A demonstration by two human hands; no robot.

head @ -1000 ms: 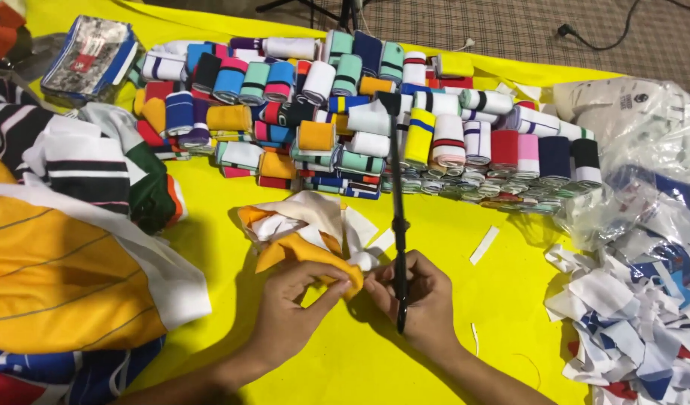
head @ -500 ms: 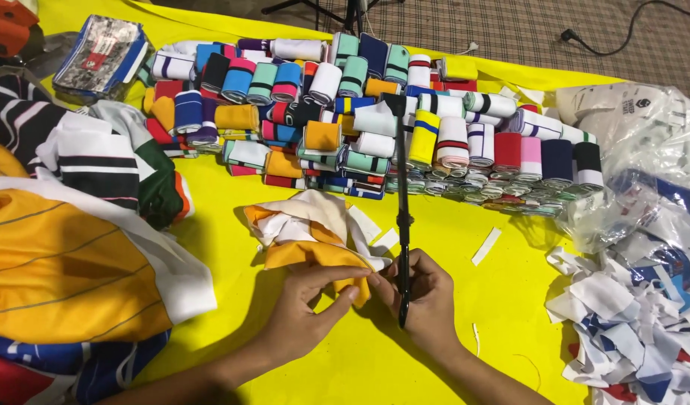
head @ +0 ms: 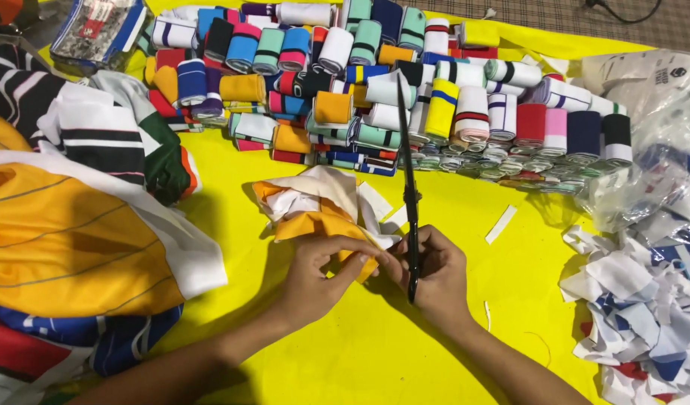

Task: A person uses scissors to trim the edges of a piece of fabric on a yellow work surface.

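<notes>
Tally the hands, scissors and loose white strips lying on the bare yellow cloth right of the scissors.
Hands: 2, left hand and right hand
Scissors: 1
Loose white strips: 1, white strip
Total: 4

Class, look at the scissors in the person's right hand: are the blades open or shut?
Shut. The scissors show as one thin dark line pointing away from the right hand.

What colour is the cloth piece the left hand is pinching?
Orange cloth piece with white parts, head view.
</notes>
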